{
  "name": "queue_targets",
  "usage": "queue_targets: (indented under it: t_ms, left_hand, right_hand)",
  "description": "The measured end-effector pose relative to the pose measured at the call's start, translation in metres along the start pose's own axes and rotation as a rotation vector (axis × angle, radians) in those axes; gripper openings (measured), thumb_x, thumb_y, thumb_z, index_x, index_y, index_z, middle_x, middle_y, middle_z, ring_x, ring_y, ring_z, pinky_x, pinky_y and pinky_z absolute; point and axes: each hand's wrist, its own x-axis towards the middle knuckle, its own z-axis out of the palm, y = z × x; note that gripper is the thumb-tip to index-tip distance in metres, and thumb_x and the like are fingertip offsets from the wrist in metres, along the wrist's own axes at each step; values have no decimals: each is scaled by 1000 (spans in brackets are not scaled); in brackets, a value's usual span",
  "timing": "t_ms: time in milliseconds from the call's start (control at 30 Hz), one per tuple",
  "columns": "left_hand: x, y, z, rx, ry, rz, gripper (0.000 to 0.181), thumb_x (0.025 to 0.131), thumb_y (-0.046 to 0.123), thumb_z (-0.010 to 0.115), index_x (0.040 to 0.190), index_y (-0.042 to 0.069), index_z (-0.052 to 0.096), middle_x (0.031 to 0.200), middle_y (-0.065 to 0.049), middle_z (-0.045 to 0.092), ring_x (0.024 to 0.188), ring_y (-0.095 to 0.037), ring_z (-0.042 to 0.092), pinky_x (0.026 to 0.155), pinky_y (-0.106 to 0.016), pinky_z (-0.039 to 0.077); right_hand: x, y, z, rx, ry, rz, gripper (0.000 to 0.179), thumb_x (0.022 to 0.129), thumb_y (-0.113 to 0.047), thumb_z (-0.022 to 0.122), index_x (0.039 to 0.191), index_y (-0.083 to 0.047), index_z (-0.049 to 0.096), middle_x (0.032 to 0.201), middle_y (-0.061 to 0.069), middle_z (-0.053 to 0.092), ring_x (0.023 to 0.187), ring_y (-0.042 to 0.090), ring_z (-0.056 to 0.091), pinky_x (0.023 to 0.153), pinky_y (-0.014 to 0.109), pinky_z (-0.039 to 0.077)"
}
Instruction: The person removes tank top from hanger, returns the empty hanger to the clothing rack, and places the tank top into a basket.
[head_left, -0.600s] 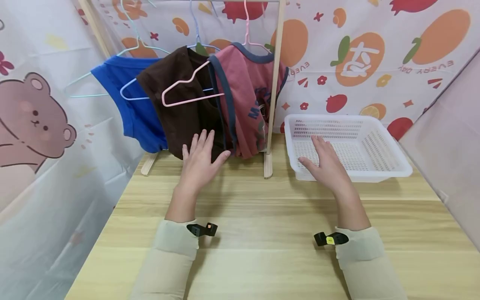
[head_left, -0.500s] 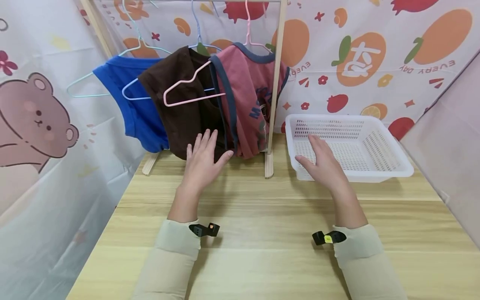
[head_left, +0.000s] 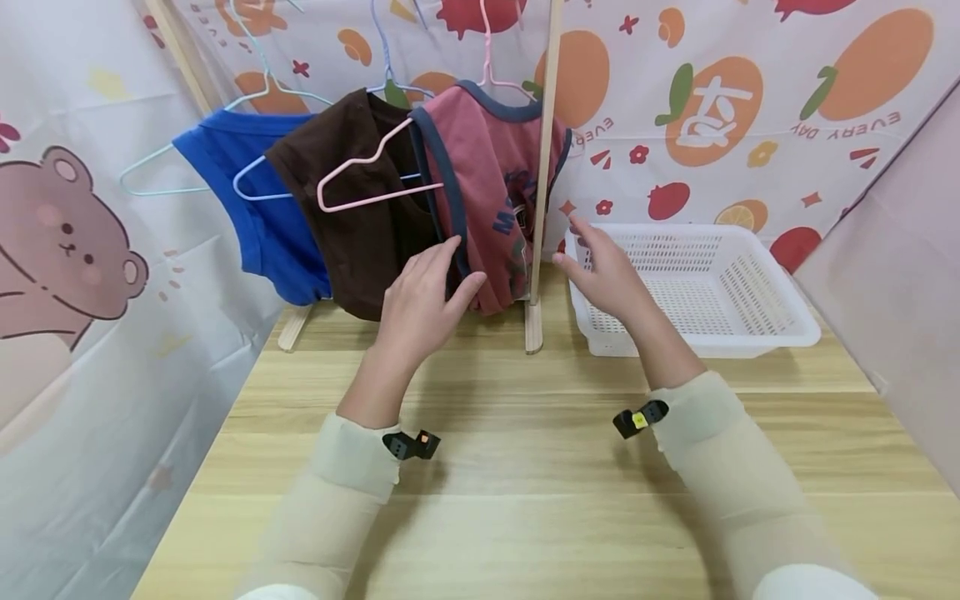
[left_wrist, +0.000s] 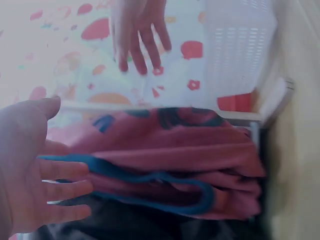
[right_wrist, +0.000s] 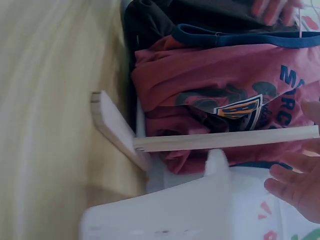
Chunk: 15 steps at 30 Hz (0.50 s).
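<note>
A pink sleeveless shirt (head_left: 491, 200) with blue trim hangs on a pink hanger (head_left: 378, 158) at the right of a wooden rack. My left hand (head_left: 423, 304) is in front of the shirt's left armhole, fingers extended and holding nothing. To the right of the rack's post, my right hand (head_left: 603, 271) reaches up with fingers spread, also holding nothing; in the right wrist view it is beside the post (right_wrist: 230, 140). Left of the pink shirt hang a brown sleeveless top (head_left: 352, 217) and a blue one (head_left: 262, 200). Whether either hand touches cloth, I cannot tell.
A white plastic basket (head_left: 697, 342) stands on the wooden table (head_left: 525, 467), right of the rack. The rack's foot (head_left: 533, 329) rests on the table in front of the shirts. A fruit-print curtain (head_left: 795, 183) hangs behind.
Both hands have moved up and forward. The left has shifted rightward toward the pink shirt, while the right has come leftward from over the basket toward the rack's post.
</note>
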Motion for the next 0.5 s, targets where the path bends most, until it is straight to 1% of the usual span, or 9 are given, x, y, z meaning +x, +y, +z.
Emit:
queue_targets:
  t_ms: [133,267,367,433,500]
  left_hand:
    - [12,19,-19,38,25,67,67,97,63,42,146,17,47,139,-8,57,128,-27,52,95,-52,49]
    - [25,35,-37,50,64,123,59,98,57,47,142,17,52,126,-5,65,114,-24,61,85,-48,53]
    - [36,44,-48,62,88,159,55,99,54,48,139,16,55,115,-4,68,100,-21,65,75,-44,54]
    - [41,49,-54,65,106,182,53,99,52,49,137,15,56,106,-3,70,90,-19,66,67,-41,52]
    - [46,53,-60,87,109,194,52,100,52,48,136,15,57,97,-3,71,81,-19,65,62,-38,50]
  right_hand:
    - [29,-12,-3,70,36,-7,67,98,-39,57,154,-12,32,149,12,46,134,30,48,107,47,42]
    - [56,-22,-4,111,73,30,65,98,-37,58,153,-12,34,143,15,50,128,29,54,105,41,45]
    - [72,-27,-3,128,105,70,63,98,-35,58,153,-14,34,141,12,53,124,25,57,101,38,48]
    - [80,-28,-1,132,129,95,63,99,-34,58,153,-14,34,139,12,54,123,24,58,99,36,49]
    - [86,-29,2,125,146,116,63,99,-33,58,153,-13,34,138,11,55,122,23,59,98,35,50]
